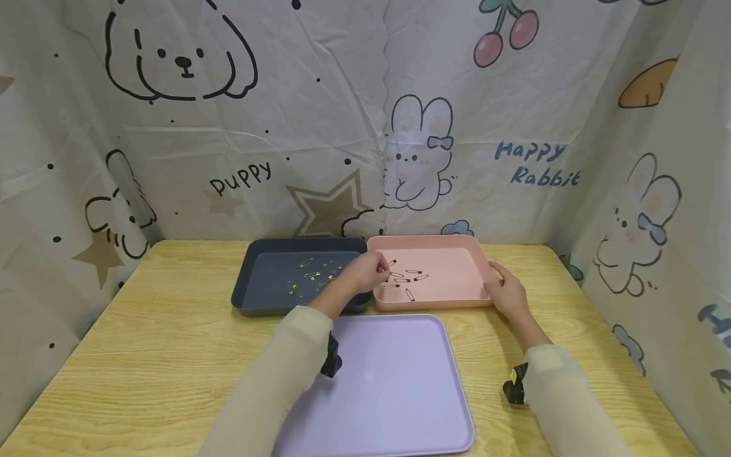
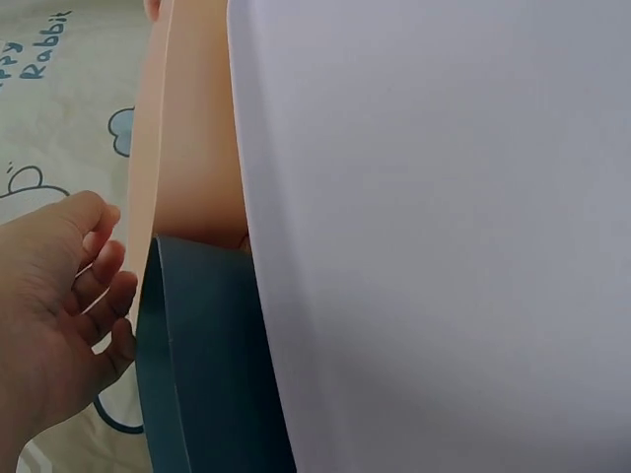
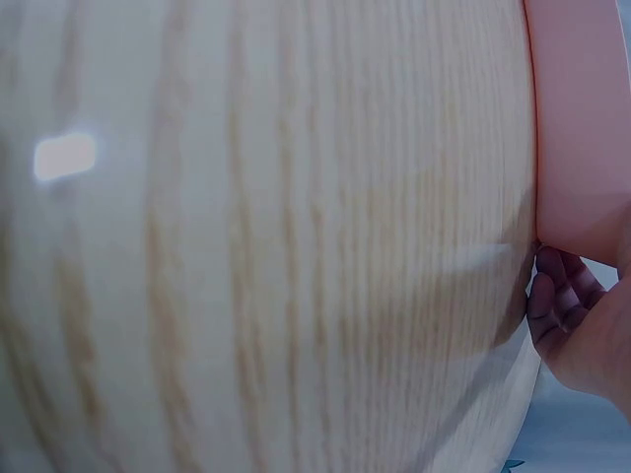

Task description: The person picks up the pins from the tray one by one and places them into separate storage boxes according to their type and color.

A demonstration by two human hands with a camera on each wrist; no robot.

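My left hand (image 1: 368,271) hovers above the inner corner where the dark blue tray (image 1: 242,285) meets the pink tray (image 1: 457,273). Its thumb and index tips come together, the other fingers bend loosely in the left wrist view, and any small thing between the tips is hidden. Just beyond the fingers, several dark safety pins (image 1: 421,277) lie in the pink tray's left half. Several gold safety pins (image 1: 311,275) are scattered in the dark blue tray, partly behind the left forearm. At the pink tray's right side, my right hand (image 1: 507,293) grips the wall.
A flat lavender tray (image 1: 388,387) lies in front of both pin trays on the wooden table (image 1: 171,355). Printed cloth (image 1: 320,127) hangs behind the table and at its sides. Each wrist carries a small black camera (image 1: 516,384).
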